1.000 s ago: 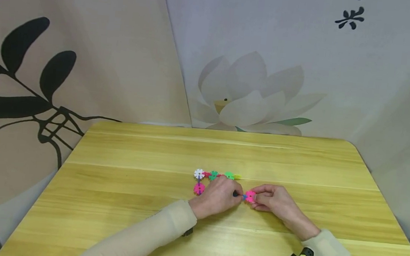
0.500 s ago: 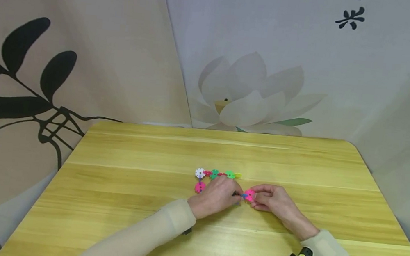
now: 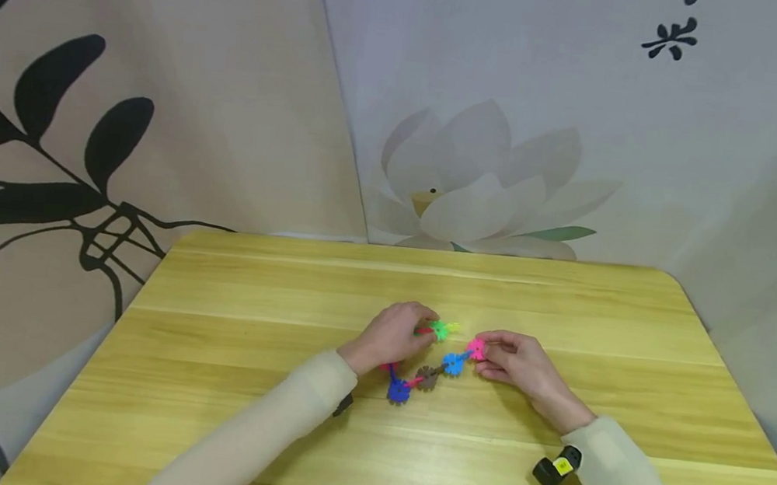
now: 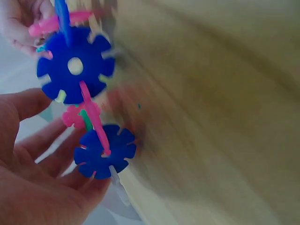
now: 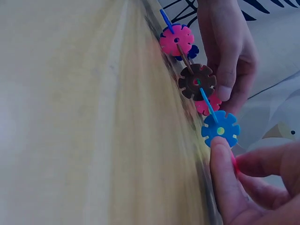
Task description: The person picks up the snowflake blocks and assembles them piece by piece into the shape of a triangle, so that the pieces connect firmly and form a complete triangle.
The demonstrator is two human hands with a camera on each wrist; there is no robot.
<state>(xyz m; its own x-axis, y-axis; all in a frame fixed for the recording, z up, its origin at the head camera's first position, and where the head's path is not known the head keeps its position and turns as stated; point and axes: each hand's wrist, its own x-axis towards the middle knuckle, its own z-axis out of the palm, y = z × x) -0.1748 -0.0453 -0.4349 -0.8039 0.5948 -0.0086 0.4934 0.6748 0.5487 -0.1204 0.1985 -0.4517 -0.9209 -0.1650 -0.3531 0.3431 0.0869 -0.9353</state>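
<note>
A chain of notched plastic snowflake discs, slotted into one another, bends between the two hands. My right hand (image 3: 520,364) pinches the pink disc (image 3: 476,349) at its near right end, thumb against fingers. From there run a light blue disc (image 3: 452,364), a brown disc (image 3: 427,378) and a dark blue disc (image 3: 398,391). My left hand (image 3: 389,336) grips the chain farther along, beside the bright green disc (image 3: 439,330), whose outer side bears a yellow disc (image 3: 454,327). Its palm hides several discs in the head view. In the left wrist view, its fingers curl behind dark blue discs (image 4: 54,70).
The wooden table (image 3: 230,282) reaches back to a wall covering printed with a lotus (image 3: 477,196) and dark leaves (image 3: 60,78). A black wrist camera (image 3: 552,473) sits by the right sleeve.
My left hand has left the near side of the chain and moved up and left to its far side. The right hand, still pinching the pink disc, has risen slightly; the near discs are now uncovered.
</note>
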